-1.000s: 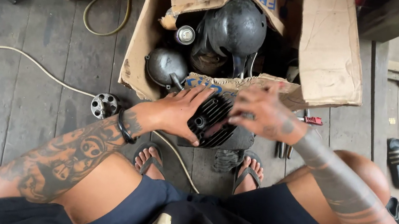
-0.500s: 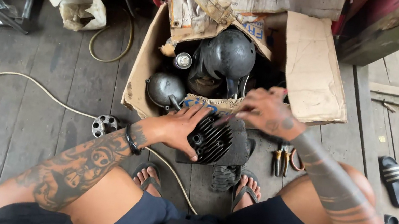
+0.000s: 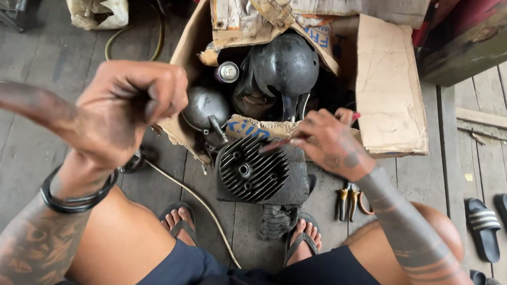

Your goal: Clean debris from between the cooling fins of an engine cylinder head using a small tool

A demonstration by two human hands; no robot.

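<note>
A black finned engine cylinder head (image 3: 250,169) stands tilted on the plank floor between my feet, its face turned up at me. My right hand (image 3: 328,142) pinches its upper edge, next to the front flap of an open cardboard box (image 3: 391,89). My left hand (image 3: 124,109) is lifted off it, close to the camera at the left. Its fingers are curled into a fist, the thumb sticks out to the left, and I see nothing in it. A black band rings that wrist.
The box holds a black helmet (image 3: 283,68), a round grey metal part (image 3: 204,107) and a spray can (image 3: 227,72). Pliers (image 3: 348,201) lie right of the head, a dirty rag (image 3: 276,220) below it. A cable (image 3: 194,197) crosses the floor. Sandals (image 3: 504,224) lie at the right.
My left hand let go of the cylinder head and rose up and left toward the camera, closing into a fist. My right hand stayed at the head's top edge. The view tilted slightly.
</note>
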